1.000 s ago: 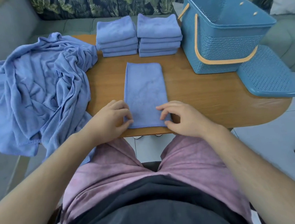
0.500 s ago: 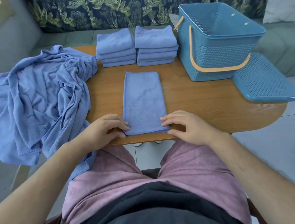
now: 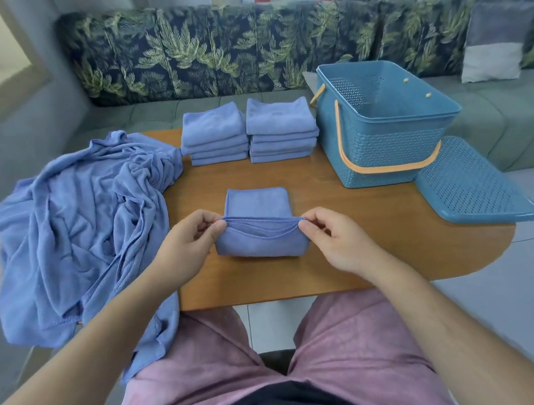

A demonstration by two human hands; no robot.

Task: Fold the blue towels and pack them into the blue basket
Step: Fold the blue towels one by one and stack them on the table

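Note:
A narrow blue towel [image 3: 257, 203] lies in the middle of the wooden table [image 3: 374, 245], its near end lifted and doubled over toward the far end. My left hand [image 3: 187, 245] pinches the left corner of that raised edge. My right hand [image 3: 332, 238] pinches the right corner. Two stacks of folded blue towels [image 3: 212, 126] [image 3: 280, 118] stand at the table's far edge. The blue basket [image 3: 382, 142] with an orange handle stands at the right, with nothing visible inside. A heap of unfolded blue towels [image 3: 79, 223] covers the table's left end.
The basket's blue perforated lid [image 3: 468, 183] lies flat at the table's right edge, just in front of the basket. A sofa with leaf-print cushions [image 3: 215, 49] runs behind the table. My lap in pink shorts is below the table's near edge.
Both hands, which rested on the flat towel's near corners, have lifted that end and carried it forward over the towel. The view has tilted upward.

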